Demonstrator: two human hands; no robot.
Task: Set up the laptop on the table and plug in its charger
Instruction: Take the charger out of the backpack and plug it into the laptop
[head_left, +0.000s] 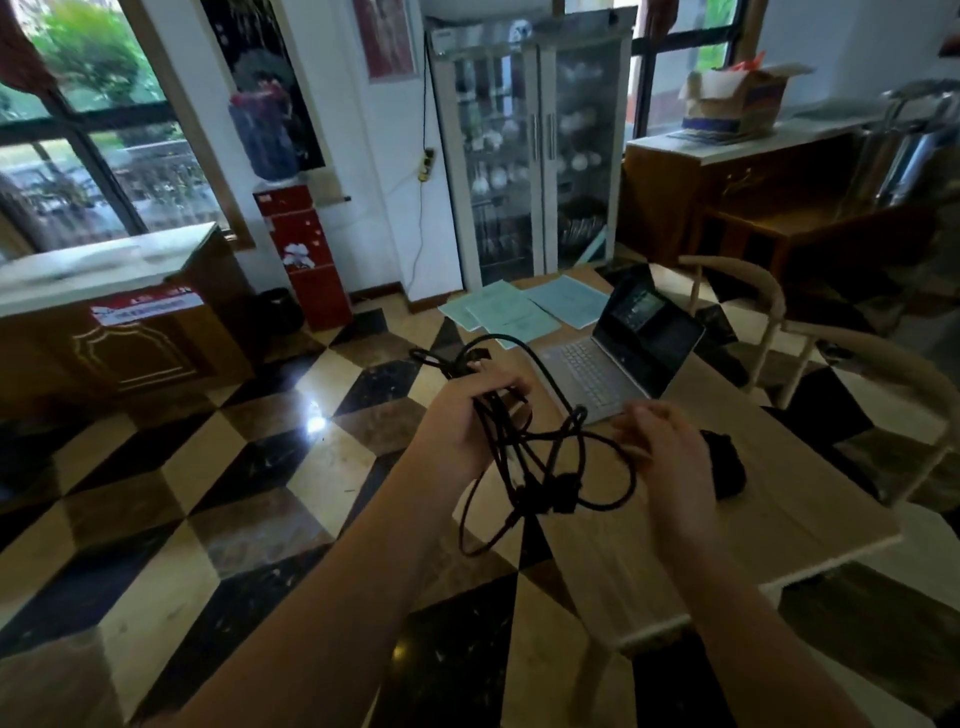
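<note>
An open silver laptop (623, 353) with a dark screen sits on the light wooden table (779, 514). My left hand (467, 410) grips a tangled bundle of black charger cable (545, 467) above the table's left edge; loops hang down below it. My right hand (660, 447) is beside the tangle, blurred, its fingers near a strand of the cable. A black object (727, 462), maybe the charger's brick, lies on the table just right of my right hand.
Several pale green papers (519, 306) lie at the table's far end. Wooden chairs (769, 312) stand on the right side. A hanging power strip (427, 163) is on the far wall beside a glass cabinet (530, 156). Checkered floor spreads to the left.
</note>
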